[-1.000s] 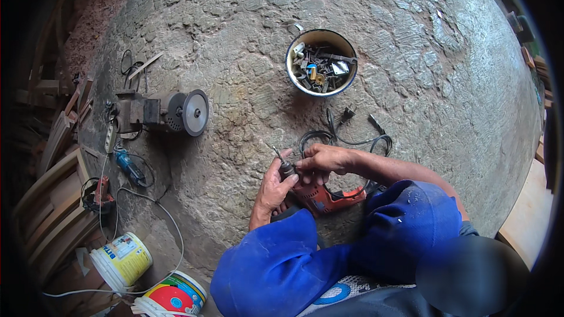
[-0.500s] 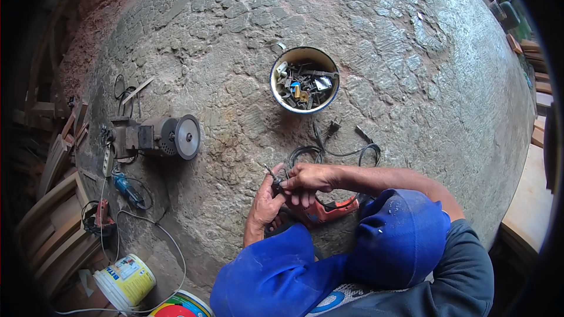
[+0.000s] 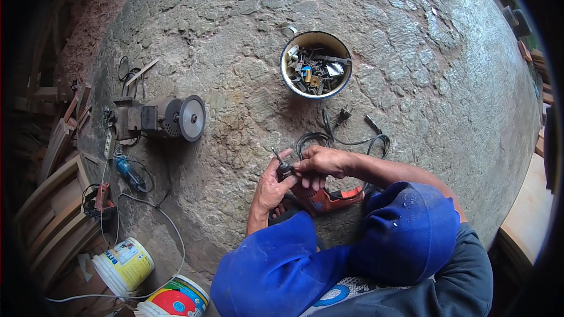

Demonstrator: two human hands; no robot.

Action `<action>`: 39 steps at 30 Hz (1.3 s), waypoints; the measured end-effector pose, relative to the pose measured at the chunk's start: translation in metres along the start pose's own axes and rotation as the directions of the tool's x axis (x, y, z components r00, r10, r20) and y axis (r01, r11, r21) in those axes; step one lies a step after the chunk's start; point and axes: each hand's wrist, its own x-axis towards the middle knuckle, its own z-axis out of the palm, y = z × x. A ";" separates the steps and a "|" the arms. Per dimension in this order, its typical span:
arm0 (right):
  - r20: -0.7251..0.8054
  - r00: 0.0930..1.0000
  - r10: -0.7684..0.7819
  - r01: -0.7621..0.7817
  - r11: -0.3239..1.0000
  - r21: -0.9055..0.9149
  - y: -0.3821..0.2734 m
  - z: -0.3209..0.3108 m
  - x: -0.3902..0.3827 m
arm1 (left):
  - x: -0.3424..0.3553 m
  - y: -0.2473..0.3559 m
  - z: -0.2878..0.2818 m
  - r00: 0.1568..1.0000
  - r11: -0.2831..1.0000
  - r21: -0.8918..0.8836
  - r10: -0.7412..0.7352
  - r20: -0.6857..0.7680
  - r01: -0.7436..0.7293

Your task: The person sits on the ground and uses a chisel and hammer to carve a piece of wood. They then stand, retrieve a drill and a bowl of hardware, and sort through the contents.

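An orange-red power drill (image 3: 335, 201) lies across in front of me, its dark chuck (image 3: 286, 169) pointing up and left. From the chuck sticks a thin drill bit (image 3: 276, 154). My left hand (image 3: 269, 190) is closed around the chuck, with the fingers beside the bit. Against the chuck's other side, my right hand (image 3: 324, 162) is pinched shut; what its fingertips grip is too small to make out. The drill's black cord (image 3: 311, 136) is coiled just beyond my hands, with a plug (image 3: 343, 117) at its far side.
Farther ahead, an enamel pot (image 3: 285, 76) holds metal hardware. At left are a motor with a disc (image 3: 193, 118), a blue power tool (image 3: 128, 173), a red-black tool (image 3: 101, 201) and paint buckets (image 3: 118, 267). Curved wooden pieces (image 3: 50, 223) line the left; boards (image 3: 523, 214) stand right.
The whole view has shifted a little, so the pot, cord and drill appear farther right. Both hands stay at the chuck, with only a slight change in the fingers.
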 end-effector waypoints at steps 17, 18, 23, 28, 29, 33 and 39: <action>0.365 0.770 -0.524 0.479 0.095 -0.873 -0.008 -0.014 0.007 | -0.001 0.000 0.001 1.000 0.998 0.057 -0.014 0.021 0.013; 0.412 0.739 -0.533 0.465 -0.040 -0.885 -0.007 -0.016 0.006 | 0.000 -0.001 0.002 0.999 0.997 0.065 -0.034 0.009 0.033; 0.587 0.487 -0.646 0.064 -0.645 -0.762 0.008 -0.020 0.000 | 0.002 -0.005 0.000 1.000 1.000 0.003 0.030 0.000 -0.030; 0.185 0.647 -0.740 -0.024 -0.262 -0.965 0.031 -0.014 -0.005 | -0.001 -0.014 -0.002 0.995 0.996 -0.050 0.076 -0.060 -0.079; 0.133 0.702 -0.700 -0.030 -0.215 -0.976 0.034 -0.013 -0.005 | -0.002 -0.016 -0.001 0.996 0.995 -0.083 0.055 -0.073 -0.061; 0.045 0.654 -0.755 0.139 0.061 -0.988 0.031 -0.008 0.005 | -0.001 -0.021 0.005 0.988 0.991 -0.099 0.074 -0.136 -0.088; -0.046 0.724 -0.688 0.464 0.536 -0.705 0.009 0.009 0.031 | -0.006 -0.019 0.003 0.989 0.972 -0.204 0.090 -0.117 -0.112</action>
